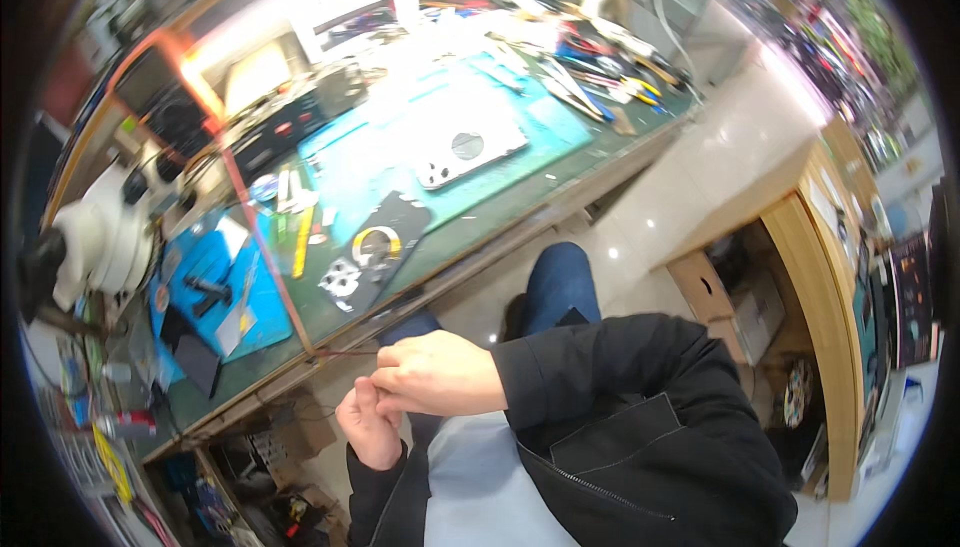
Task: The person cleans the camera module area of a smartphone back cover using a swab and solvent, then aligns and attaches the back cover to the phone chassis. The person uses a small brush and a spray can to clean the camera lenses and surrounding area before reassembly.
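Note:
My left hand (372,429) and my right hand (432,375) meet in front of my body, below the bench's front edge. Both are closed, with the fingertips pressed together. Anything between them is hidden or too small to make out. A thin dark-red line shows just left of my right hand; I cannot tell whether it is held. Beyond the hands, a pale phone-shaped panel (495,149) with a dark round spot lies on a light-blue mat (560,125). Nearer lies a dark flat sheet (400,215), bearing a yellow ring like a tape roll (394,239) and a silver piece with holes (340,279).
Pliers and other hand tools (610,77) crowd the bench's far right. A white microscope (105,237) stands at the left, beside a second blue mat (265,312). A yellow strip (302,242) lies between the mats. A wooden shelf unit (830,347) with boxes stands at the right.

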Motion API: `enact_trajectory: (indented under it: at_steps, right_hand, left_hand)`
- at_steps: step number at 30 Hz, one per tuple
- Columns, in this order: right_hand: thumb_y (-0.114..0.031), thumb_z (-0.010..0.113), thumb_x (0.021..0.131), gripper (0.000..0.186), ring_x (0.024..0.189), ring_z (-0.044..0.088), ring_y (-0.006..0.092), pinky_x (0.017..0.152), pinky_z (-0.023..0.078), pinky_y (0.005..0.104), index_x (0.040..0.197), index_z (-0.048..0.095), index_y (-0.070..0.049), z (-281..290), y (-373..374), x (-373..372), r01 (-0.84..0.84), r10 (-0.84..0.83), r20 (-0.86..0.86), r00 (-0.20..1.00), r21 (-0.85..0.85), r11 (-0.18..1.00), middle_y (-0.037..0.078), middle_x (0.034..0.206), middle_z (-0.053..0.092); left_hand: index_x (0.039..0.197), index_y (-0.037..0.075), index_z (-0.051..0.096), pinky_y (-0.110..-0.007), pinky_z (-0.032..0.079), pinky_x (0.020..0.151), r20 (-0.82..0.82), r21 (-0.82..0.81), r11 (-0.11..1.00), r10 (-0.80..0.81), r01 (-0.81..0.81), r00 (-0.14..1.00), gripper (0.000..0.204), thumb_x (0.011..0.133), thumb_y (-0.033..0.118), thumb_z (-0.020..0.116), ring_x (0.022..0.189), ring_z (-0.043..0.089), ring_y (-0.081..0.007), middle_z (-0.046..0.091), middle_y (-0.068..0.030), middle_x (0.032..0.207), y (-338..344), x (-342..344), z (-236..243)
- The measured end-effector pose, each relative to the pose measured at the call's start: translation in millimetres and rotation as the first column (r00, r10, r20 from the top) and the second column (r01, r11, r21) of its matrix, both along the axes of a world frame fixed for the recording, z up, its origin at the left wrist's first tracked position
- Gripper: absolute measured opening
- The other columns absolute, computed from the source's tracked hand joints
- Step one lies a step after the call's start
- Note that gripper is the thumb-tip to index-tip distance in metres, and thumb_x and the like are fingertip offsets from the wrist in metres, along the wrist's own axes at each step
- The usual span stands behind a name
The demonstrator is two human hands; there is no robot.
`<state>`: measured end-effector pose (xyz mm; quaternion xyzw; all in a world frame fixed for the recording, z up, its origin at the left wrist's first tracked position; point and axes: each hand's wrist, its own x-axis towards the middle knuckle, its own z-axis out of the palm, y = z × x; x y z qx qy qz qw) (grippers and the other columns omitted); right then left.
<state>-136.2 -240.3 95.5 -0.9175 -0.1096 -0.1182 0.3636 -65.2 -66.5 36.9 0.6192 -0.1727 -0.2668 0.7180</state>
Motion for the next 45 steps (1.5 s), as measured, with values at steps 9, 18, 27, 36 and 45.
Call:
enact_trajectory:
  at_steps: [9,18,27,36,45]
  right_hand:
    - [-0.02,0.07,0.088,0.014,0.072,0.066,0.0276,0.064,0.054,0.0387,0.083,0.067,-0.007,-87,-72,-139,0.349,-0.352,0.086,0.932,0.05,0.936,0.009,0.076,0.061]
    - [-0.042,0.057,0.101,0.049,0.057,0.068,0.0242,0.06,0.054,0.0394,0.073,0.073,-0.005,-342,-385,-233,0.89,-0.881,-0.426,0.206,-0.292,0.35,0.012,0.063,0.069]
    - [-0.04,0.059,0.099,0.041,0.071,0.071,0.0292,0.07,0.056,0.0424,0.085,0.076,-0.005,-423,-468,-204,0.734,-0.841,-0.468,0.271,-0.465,0.495,0.012,0.079,0.073]
    - [-0.017,0.075,0.089,0.017,0.08,0.07,0.0331,0.072,0.058,0.0398,0.098,0.072,-0.002,-125,-250,-193,0.614,-0.611,0.069,0.789,-0.109,0.781,0.015,0.096,0.072]
    - [-0.04,0.085,0.066,0.094,0.13,0.054,0.0358,0.115,0.034,0.0526,0.143,0.05,0.0,51,-136,-44,0.062,-0.03,0.142,0.989,-0.225,0.972,0.024,0.145,0.05]
  left_hand:
    - [0.082,0.003,0.069,-0.025,0.039,0.045,-0.338,0.296,0.562,-0.694,0.772,0.635,0.057,0.111,0.042,0.039,0.049,0.053,-0.0085,0.063,-0.0034,0.063,-102,-48,-42]
    - [0.111,-0.001,0.066,-0.036,0.053,0.082,0.776,0.407,0.904,-0.268,-0.13,0.571,0.022,0.093,0.012,0.069,0.09,0.066,-0.0236,0.066,-0.0114,0.096,-105,-22,56]
    - [0.159,0.001,0.02,-0.044,0.034,0.116,0.685,0.648,0.688,-0.338,-0.328,0.645,0.127,0.062,0.03,0.096,0.138,0.044,-0.0326,0.047,-0.0158,0.152,-77,66,71]
    - [0.159,0.001,0.02,-0.042,0.041,0.112,0.768,0.38,0.902,-0.183,-0.206,0.614,0.115,0.069,0.009,0.09,0.13,0.054,-0.031,0.054,-0.0188,0.142,-75,61,88]
    - [0.16,0.003,0.015,-0.043,0.04,0.111,0.771,0.394,0.909,-0.409,0.139,0.489,0.118,0.071,0.012,0.092,0.131,0.054,-0.0335,0.056,-0.0191,0.141,-65,32,114]
